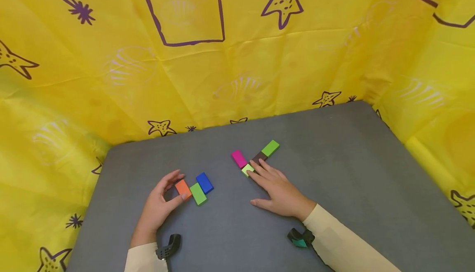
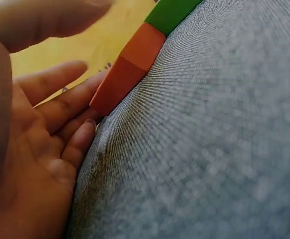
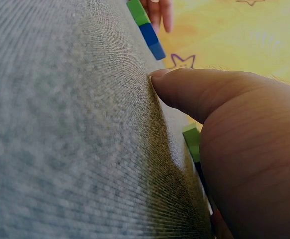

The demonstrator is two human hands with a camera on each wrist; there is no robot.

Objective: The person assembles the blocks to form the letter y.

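Note:
My left hand (image 1: 157,204) bends loosely around the orange block (image 1: 183,189), its thumb near one side and fingers by the far end. In the left wrist view the fingers lie behind the orange block (image 2: 127,69), with the thumb raised apart from it. A green block (image 1: 198,194) lies against the orange one, and a blue block (image 1: 205,183) against the green. My right hand (image 1: 280,191) lies flat with fingers spread, fingertips on a light green block (image 1: 247,170) and a dark brown block (image 1: 258,158). The thumb stretches out to the side, over the table.
A pink block (image 1: 239,158) touches the light green one, and another green block (image 1: 270,148) extends the brown one. All lie on a grey cloth-covered table (image 1: 334,160). A yellow patterned curtain (image 1: 237,57) stands behind and at both sides.

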